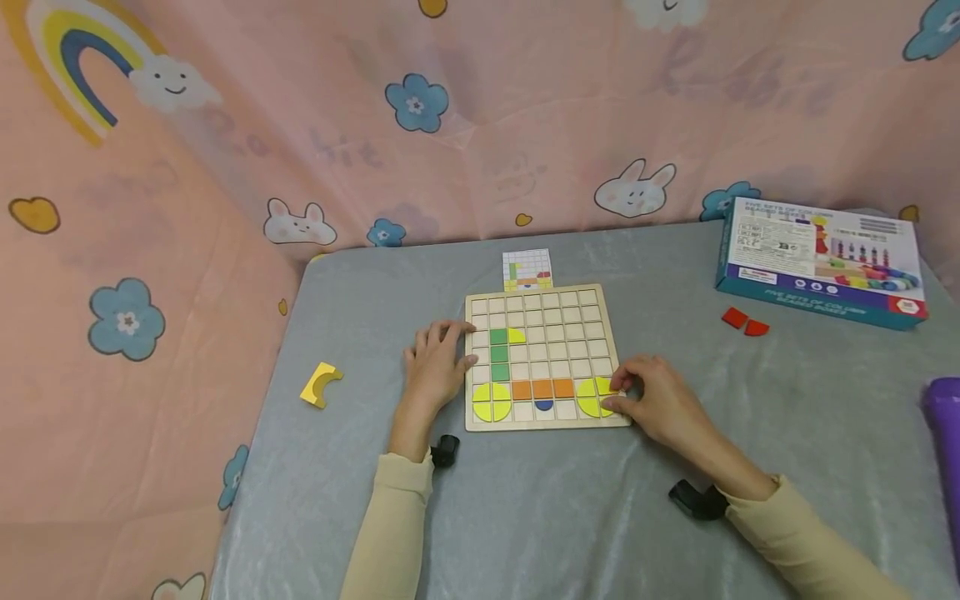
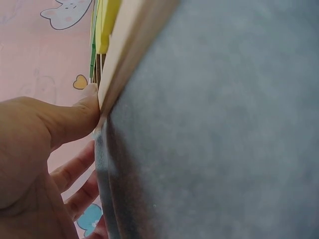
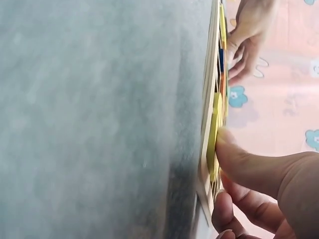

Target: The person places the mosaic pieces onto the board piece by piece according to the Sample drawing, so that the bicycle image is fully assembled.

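A square wooden grid board (image 1: 536, 426) lies on the cloth. Green squares (image 1: 498, 352), orange squares (image 1: 542, 389), a small yellow quarter circle (image 1: 516, 336) and a blue half circle (image 1: 543, 405) sit in its cells. Yellow quarter circles (image 1: 492, 402) form a round shape at the lower left. My left hand (image 1: 435, 367) rests at the board's left edge, thumb and index fingertips touching the rim. At the lower right corner, my right hand (image 1: 660, 400) presses thumb and fingertips on the yellow quarter circles (image 1: 591, 398) there, partly covering them.
A printed pattern card (image 1: 527, 268) lies behind the board. Two red pieces (image 1: 735, 317) are near a blue-and-white box (image 1: 821, 262) at the back right. Yellow arch-shaped pieces (image 1: 321, 385) lie at the left. Part of a purple object (image 1: 947, 442) shows at the right edge.
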### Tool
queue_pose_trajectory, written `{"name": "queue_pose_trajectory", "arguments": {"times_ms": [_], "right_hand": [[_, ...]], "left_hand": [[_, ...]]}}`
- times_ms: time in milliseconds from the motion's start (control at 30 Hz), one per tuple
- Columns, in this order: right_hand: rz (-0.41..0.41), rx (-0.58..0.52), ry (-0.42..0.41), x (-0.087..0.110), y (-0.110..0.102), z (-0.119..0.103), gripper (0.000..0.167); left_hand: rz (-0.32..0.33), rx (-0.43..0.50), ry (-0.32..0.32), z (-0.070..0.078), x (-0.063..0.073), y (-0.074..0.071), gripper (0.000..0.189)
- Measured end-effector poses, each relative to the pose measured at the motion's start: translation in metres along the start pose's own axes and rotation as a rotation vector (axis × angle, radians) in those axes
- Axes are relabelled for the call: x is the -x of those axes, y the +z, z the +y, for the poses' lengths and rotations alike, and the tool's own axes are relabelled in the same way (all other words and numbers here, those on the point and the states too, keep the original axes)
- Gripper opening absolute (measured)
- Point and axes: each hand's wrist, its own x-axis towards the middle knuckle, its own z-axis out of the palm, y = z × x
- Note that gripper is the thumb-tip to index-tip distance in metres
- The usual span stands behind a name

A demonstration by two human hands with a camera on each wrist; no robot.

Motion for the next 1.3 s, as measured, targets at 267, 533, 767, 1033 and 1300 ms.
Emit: {"name": "queue_pose_trajectory", "arguments": {"times_ms": [267,533,767,1033,1300], "right_hand": [[0.024,0.051,0.048,-0.003,-0.015,0.019,0.034],[0.065,0.151,0.145,-0.011,-0.045,0.054,0.061],[0.104,0.196,0.139,-0.017,-0.072,0.084,0.063],[0.11,0.151,0.126,-0.026,-0.088,0.101,0.032],[0.135,0.154,0.135,-0.029,-0.089,0.102,0.017]], "left_hand": [[0.001,0.003,-0.003,0.0,0.001,-0.001,0.045],[0.006,0.0,-0.006,0.0,0.0,-0.001,0.044],[0.009,0.002,-0.007,0.001,0.0,-0.001,0.044],[0.007,-0.008,-0.004,0.0,-0.001,-0.001,0.045],[0.005,-0.004,-0.004,0.001,0.0,-0.001,0.044]]}}
